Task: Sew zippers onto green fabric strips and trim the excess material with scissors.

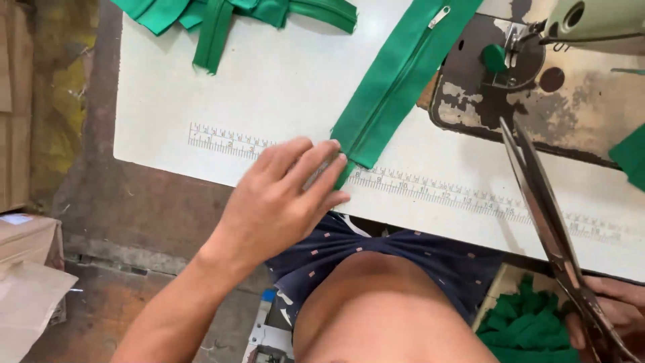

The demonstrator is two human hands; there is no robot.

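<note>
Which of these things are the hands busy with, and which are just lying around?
In use:
- long green fabric strip with a zipper, its end pressed down by the left hand
- big metal scissors, held in the right hand
- printed ruler strip along the white table

Lying about:
- loose green fabric strips at the far edge
- green scraps by the knee
- worn sewing machine
- cardboard boxes

A green zipper strip [396, 81] is pinned at its near end by the left hand [282, 202] on the white table [168, 94]; closed scissors [547, 222] are gripped by the right hand [615, 312].
</note>
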